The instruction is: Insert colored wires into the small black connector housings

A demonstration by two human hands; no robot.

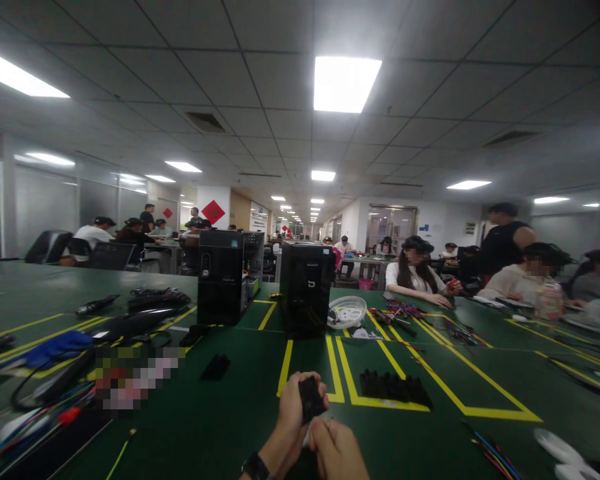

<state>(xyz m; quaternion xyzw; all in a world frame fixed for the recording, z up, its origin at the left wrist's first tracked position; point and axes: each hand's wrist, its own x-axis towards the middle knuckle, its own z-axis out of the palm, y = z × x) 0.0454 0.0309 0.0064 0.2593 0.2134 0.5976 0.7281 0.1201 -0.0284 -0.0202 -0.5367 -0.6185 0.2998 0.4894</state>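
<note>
Low in the head view, my left hand (293, 403) is closed round a small black block-shaped part (311, 399) and holds it upright above the green table (220, 427). My right hand (336, 448) sits just below and to the right, fingers curled, with something small and pale pinched against the part's lower edge; I cannot make out what. A dark watch is on my left wrist. A row of similar black parts (395, 388) lies on the table inside a yellow-taped square, to the right of my hands. Another single black part (216, 367) lies to the left.
Two black computer towers (223, 277) (307, 288) stand mid-table, a white basket (347, 311) beside them. Cables and tools (130, 313) lie at the left, coloured wires (495, 457) at the lower right. Several people sit along the right side and at far desks.
</note>
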